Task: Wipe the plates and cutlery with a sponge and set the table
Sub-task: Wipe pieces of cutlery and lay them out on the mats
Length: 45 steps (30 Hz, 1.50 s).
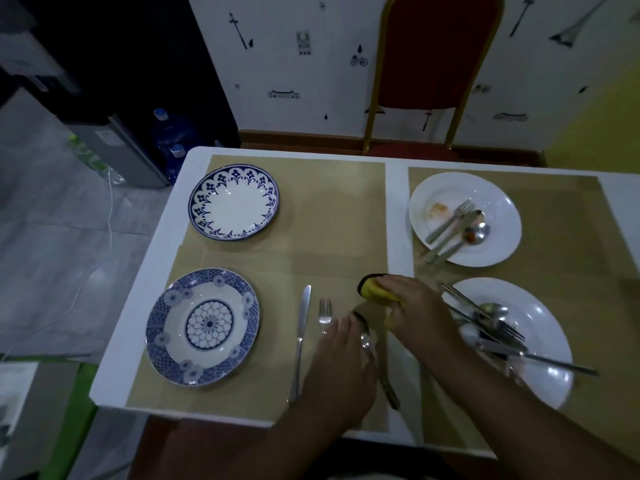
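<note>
The yellow sponge (375, 289) was gripped in the curled fingers of the right hand (417, 308), above 1 spoon (369, 341) lying against the left hand (341, 370), whose hold could not be told; a careless withdrawal could knock that spoon against the fork (325, 314).

Sponge (375, 291), yellow w/ black backing, was bunched in the R hand (412, 306). Just below-L of the sponge: a spoon (372, 355), bowl pointing away, L hand (339, 362) holding it near the neck. Further L of the sponge, a fork (325, 315) & then a knife (300, 341) lay flat, side by side, not touching. Far L sat the blue mandala plate (202, 325), bare. Up-L, the floral-rim plate (234, 201), bare too. Right beside the sponge on the R, a white plate (547, 327) heaped w/ cutlery. Up-R, a smeared white plate (502, 209), w/ orange stains & a fork + 2 spoons on it.
</note>
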Available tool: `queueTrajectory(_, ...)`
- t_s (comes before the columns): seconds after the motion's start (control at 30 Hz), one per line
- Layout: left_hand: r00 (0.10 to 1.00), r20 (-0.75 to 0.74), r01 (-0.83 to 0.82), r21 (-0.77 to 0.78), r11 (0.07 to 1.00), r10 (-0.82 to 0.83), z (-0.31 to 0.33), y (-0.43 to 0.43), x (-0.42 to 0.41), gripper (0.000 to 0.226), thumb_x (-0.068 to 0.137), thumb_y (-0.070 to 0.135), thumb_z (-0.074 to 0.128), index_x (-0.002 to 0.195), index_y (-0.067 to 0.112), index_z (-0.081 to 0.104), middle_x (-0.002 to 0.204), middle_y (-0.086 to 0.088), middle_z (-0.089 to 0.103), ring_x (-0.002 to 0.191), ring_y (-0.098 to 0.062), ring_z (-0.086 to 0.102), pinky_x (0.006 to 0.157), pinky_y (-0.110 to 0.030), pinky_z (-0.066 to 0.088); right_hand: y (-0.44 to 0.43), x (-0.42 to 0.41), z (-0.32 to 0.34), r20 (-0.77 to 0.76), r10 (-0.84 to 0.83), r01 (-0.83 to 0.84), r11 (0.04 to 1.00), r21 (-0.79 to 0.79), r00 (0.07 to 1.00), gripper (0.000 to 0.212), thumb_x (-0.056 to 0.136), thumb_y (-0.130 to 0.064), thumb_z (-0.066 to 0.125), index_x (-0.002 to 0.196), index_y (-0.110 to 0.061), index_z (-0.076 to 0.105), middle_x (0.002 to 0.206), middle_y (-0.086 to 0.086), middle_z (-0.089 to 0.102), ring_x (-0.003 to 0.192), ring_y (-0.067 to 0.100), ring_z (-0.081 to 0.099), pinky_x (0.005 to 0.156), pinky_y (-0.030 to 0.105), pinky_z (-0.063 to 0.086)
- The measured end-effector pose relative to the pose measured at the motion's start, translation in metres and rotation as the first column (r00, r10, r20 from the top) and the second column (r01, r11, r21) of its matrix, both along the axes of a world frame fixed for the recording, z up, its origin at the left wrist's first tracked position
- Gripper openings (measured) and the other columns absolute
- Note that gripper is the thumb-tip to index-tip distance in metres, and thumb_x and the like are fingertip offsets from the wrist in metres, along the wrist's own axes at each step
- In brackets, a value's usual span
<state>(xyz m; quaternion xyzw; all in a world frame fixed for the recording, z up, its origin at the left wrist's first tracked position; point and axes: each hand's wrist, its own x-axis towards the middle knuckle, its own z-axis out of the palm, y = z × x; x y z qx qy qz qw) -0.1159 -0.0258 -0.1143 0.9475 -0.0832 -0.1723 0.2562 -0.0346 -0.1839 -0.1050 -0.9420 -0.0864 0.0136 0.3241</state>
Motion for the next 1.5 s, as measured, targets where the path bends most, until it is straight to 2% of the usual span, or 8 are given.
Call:
queueTrajectory(0.13,0.984,-0.148,-0.091,0.032,0.995,0.095,-0.011,-0.034,-0.012,0.083,0.101,0.054,0.038,0.160,0.009,0.002,0.170,-0.006,-0.002,0.156,-0.025,-0.002,0.124,-0.037,-0.001,-0.021,-0.016,-0.005,0.003,-0.007,0.007,1.000,-0.002,1.000,0.049,0.075,0.001,0.053,0.120,-0.012,0.065,0.119,0.004,0.066,0.109,0.019,0.060,0.096,0.023,0.042)
queueTrajectory(0.27,0.991,-0.121,-0.029,0.166,0.986,0.049,-0.030,-0.045,-0.017,0.088,0.101,0.056,0.037,0.157,0.010,-0.012,0.164,-0.006,-0.022,0.155,-0.023,-0.013,0.122,-0.036,-0.009,-0.029,-0.026,0.001,0.002,-0.020,0.020,1.000,0.013,1.000,0.049,0.075,0.005,0.057,0.120,-0.012,0.066,0.120,0.004,0.066,0.110,0.019,0.059,0.097,0.023,0.040)
queueTrajectory(0.37,0.996,0.040,0.069,0.272,0.960,-0.083,-0.041,-0.036,-0.017,0.083,0.099,0.050,0.038,0.157,0.005,-0.002,0.161,-0.010,-0.016,0.155,-0.029,-0.002,0.123,-0.041,0.001,-0.035,-0.031,0.003,-0.007,-0.017,0.017,0.999,0.028,1.000,0.050,0.075,0.005,0.056,0.121,-0.012,0.065,0.120,0.005,0.065,0.110,0.020,0.059,0.098,0.029,0.044)
queueTrajectory(0.5,0.955,-0.107,0.297,0.291,0.909,-0.278,-0.046,-0.012,-0.010,0.087,0.102,0.050,0.036,0.157,0.010,-0.018,0.162,-0.009,-0.028,0.151,-0.026,-0.024,0.125,-0.044,-0.010,-0.036,-0.041,-0.002,-0.015,-0.021,0.021,1.000,0.000,1.000,0.054,0.073,0.006,0.054,0.123,-0.014,0.063,0.120,0.003,0.065,0.110,0.018,0.058,0.099,0.034,0.045)
queueTrajectory(0.8,0.950,-0.044,0.313,0.151,0.938,-0.310,-0.032,0.012,0.004,0.082,0.102,0.042,0.040,0.159,0.011,-0.012,0.156,-0.002,-0.029,0.152,-0.021,-0.020,0.122,-0.038,-0.010,-0.016,-0.062,0.005,-0.083,-0.142,0.138,0.989,-0.054,0.986,0.056,0.076,0.008,0.055,0.127,-0.015,0.060,0.127,0.002,0.061,0.116,0.017,0.055,0.100,0.014,0.031)
queueTrajectory(0.9,0.953,0.013,0.301,0.106,0.948,-0.304,-0.027,0.018,0.007,0.081,0.102,0.042,0.038,0.160,0.011,-0.009,0.158,0.000,-0.027,0.152,-0.019,-0.021,0.126,-0.040,-0.006,-0.016,-0.064,0.024,-0.077,-0.217,0.216,0.976,-0.019,0.973,0.054,0.079,0.008,0.055,0.127,-0.016,0.060,0.123,-0.001,0.062,0.110,0.009,0.053,0.092,-0.001,0.024)
queueTrajectory(1.27,0.922,0.099,0.381,-0.054,0.923,-0.375,0.006,-0.053,0.025,0.073,0.105,0.044,0.038,0.161,0.016,0.000,0.168,0.001,-0.008,0.150,-0.012,-0.018,0.123,-0.033,-0.008,-0.075,-0.082,0.057,-0.051,-0.421,0.424,0.904,0.052,0.905,0.050,0.086,0.001,0.053,0.128,-0.025,0.060,0.119,-0.003,0.065,0.109,0.013,0.057,0.094,0.022,0.043)
queueTrajectory(1.5,0.889,0.220,0.398,0.065,0.915,-0.402,-0.001,-0.123,0.050,0.049,0.097,0.023,0.054,0.143,0.009,0.052,0.145,-0.011,0.055,0.135,-0.029,0.048,0.113,-0.040,0.035,-0.144,-0.096,0.053,-0.108,-0.480,0.489,0.869,0.080,0.871,0.047,0.086,0.001,0.053,0.125,-0.024,0.063,0.119,-0.002,0.064,0.107,0.013,0.058,0.092,0.019,0.042)
